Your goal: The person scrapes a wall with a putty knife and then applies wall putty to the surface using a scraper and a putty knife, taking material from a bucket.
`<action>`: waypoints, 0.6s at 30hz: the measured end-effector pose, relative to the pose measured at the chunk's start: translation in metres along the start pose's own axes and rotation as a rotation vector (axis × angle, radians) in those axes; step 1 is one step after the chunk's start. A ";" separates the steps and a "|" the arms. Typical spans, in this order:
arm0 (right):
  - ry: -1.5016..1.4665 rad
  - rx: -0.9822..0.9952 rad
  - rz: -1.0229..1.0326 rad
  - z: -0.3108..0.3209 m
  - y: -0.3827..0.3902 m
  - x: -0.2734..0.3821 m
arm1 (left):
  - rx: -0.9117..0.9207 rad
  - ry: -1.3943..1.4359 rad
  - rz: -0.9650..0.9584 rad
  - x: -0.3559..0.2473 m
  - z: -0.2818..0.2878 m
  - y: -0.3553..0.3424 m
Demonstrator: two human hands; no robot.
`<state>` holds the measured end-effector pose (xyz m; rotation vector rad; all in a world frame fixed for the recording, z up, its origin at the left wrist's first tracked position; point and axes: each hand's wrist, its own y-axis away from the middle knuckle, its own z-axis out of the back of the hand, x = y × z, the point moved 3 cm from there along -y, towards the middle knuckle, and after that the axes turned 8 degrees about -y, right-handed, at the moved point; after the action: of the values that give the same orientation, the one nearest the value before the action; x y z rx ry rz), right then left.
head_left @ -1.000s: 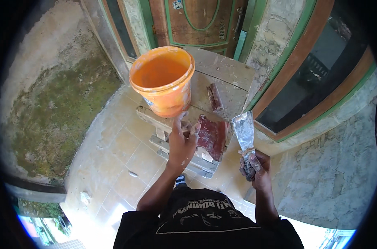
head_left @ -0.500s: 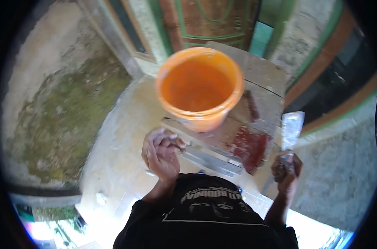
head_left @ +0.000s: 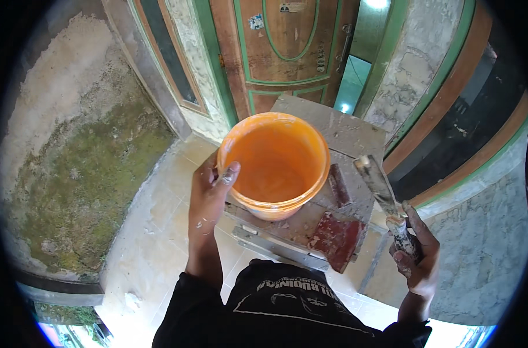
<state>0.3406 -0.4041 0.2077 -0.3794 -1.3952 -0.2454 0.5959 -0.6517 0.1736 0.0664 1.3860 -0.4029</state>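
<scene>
An orange plastic bucket (head_left: 278, 207) stands on a worn wooden table, its inside smeared with pale residue. My left hand (head_left: 210, 184) grips the bucket's near-left rim, thumb over the edge and inside, fingers hidden behind the wall. To the right, my right hand (head_left: 416, 252) is closed around the dirty handle of a putty knife (head_left: 381, 188), whose blade points up and to the left. The blade is held apart from the bucket, beyond its right side. Below the bucket on the tabletop lies a dark red flat piece (head_left: 337, 239), stained with white.
The wooden table (head_left: 357, 136) has a dark reddish bar (head_left: 340, 185) and, at its near edge, a long grey metal piece (head_left: 275, 245). Behind it stands a wooden door (head_left: 264, 35) with green trim. A mossy ground patch (head_left: 95, 180) lies left, a rough grey wall (head_left: 467, 249) right.
My left hand has moved up and taken hold of the bucket's rim. The putty knife has tilted over to the left in my right hand. The whole view has shifted.
</scene>
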 end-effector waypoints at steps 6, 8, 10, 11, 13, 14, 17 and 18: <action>0.002 0.070 0.081 0.010 -0.038 0.043 | -0.295 0.342 -0.131 0.004 -0.022 0.010; 0.424 0.217 0.527 0.007 -0.051 0.068 | -0.278 0.337 -0.155 0.003 -0.034 0.012; 0.493 0.242 0.559 -0.004 -0.058 0.082 | -0.400 0.280 -0.429 -0.001 -0.040 0.016; 0.546 0.298 0.587 -0.009 -0.060 0.084 | -0.400 0.269 -0.430 -0.005 -0.044 0.019; 0.575 0.346 0.605 -0.024 -0.072 0.075 | -0.550 0.174 -0.509 -0.009 -0.046 0.026; 0.555 0.389 0.617 -0.037 -0.081 0.063 | -0.549 0.144 -0.506 -0.008 -0.045 0.028; 0.631 0.385 0.684 -0.055 -0.099 0.057 | -0.526 0.049 -0.548 -0.019 -0.052 0.029; 0.729 0.375 0.761 -0.062 -0.103 0.057 | -0.520 0.034 -0.551 -0.020 -0.052 0.031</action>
<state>0.3663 -0.5204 0.2673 -0.4224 -0.4939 0.4656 0.5542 -0.6032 0.1769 -0.7508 1.4947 -0.4815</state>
